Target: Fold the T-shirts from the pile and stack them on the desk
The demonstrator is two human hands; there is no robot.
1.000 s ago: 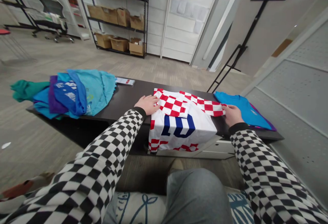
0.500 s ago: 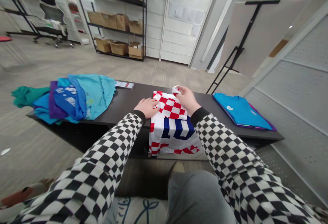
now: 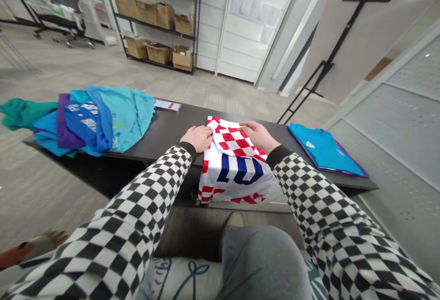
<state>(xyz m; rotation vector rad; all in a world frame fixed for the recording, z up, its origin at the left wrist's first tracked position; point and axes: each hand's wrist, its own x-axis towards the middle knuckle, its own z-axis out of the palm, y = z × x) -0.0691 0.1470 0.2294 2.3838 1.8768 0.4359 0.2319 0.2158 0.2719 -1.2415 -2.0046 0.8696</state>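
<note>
A red-and-white checked football jersey point(image 3: 237, 140) with a dark blue number lies partly folded on the dark table. Its lower part hangs over the front edge. My left hand point(image 3: 198, 138) rests on the jersey's left edge, palm down, fingers extended. At the upper right of the folded part, my right hand point(image 3: 260, 135) has its fingers drawn together on the cloth. The thumb side is partly hidden.
On the table point(image 3: 168, 128), a heap of blue, teal and purple shirts point(image 3: 117, 117) sits left and a folded blue shirt stack point(image 3: 325, 146) right. A small flat white-and-red item point(image 3: 167, 105) lies near the back edge. Beyond are a box shelf point(image 3: 161, 25) and an easel-like stand point(image 3: 338, 39).
My right hand has lowered the bunched white-and-red cloth it held up, and that part now lies flatter on the jersey. My left hand stays at the left edge. The view has tilted down slightly.
</note>
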